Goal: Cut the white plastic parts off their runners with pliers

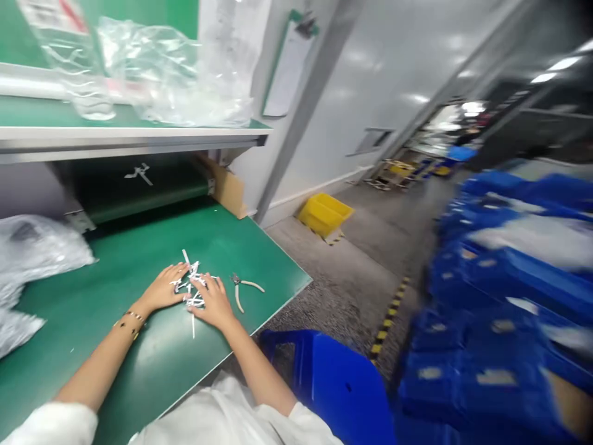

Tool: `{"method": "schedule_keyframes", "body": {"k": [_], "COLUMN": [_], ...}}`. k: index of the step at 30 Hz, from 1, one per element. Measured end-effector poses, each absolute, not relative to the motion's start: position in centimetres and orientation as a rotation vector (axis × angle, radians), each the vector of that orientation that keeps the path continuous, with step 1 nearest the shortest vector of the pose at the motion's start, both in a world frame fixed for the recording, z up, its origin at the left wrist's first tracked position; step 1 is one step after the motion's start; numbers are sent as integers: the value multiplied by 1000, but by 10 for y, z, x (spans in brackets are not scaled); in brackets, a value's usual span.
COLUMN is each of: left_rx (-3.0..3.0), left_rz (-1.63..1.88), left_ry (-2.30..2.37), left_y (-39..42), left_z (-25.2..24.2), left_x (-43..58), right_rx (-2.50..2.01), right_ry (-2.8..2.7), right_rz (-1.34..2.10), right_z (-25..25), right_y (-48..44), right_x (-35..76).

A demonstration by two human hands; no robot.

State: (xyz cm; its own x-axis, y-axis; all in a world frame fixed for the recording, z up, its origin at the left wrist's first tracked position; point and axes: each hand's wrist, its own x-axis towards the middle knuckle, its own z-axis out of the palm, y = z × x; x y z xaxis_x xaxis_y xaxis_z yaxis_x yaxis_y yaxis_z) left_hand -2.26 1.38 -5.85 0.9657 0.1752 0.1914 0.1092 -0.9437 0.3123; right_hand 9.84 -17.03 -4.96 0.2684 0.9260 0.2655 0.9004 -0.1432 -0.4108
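From where I'm standing, the green bench (152, 364) is the landmark. At its far left lies a loose, crumpled plastic bag (37, 253), and more clear bags (152, 74) sit on the shelf above it. If that loose plastic slid toward the middle of the bench, it could cover small pieces or tangle with them.

Near the bench's centre, the left hand (160, 287) lies on a white tangle of thin strips (191, 285), its fingers close together and resting flat rather than clamped. A bracelet (132, 318) circles that wrist, and it could catch on a protruding strip if the arm were drawn back carelessly.

The right hand (213, 303) sits over the tangle's other side, its fingers slightly apart and pressing down. With 2 open hands holding it, and no visible grip, the tangle could shift, and 1 long strand poking out toward the person could bend or snap if pressure landed on it.

Just right of the tangle, near the bench's right edge, lie pliers (243, 290) with pale handles. A careless elbow or sideways sweep could knock them off that edge, down toward the blue stool (324, 383) beyond. Farther right of the bench, a yellow bin (324, 213) stands on the floor, and blurred blue crates (491, 321) crowd the far side.
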Motion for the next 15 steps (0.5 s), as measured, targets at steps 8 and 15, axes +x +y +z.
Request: {"method": "schedule_keyframes", "body": {"k": [8, 15], "left_rx": [2704, 2378], "left_rz": [352, 488], "left_ry": [419, 466], "left_y": [4, -20], "left_z": [-51, -38], "left_x": [-24, -21], "right_rx": [-2020, -1957], "right_ry": [-1679, -1636], "right_rz": [53, 49], "right_z": [-57, -72], "right_y": [-167, -169], "right_x": [100, 106]}}
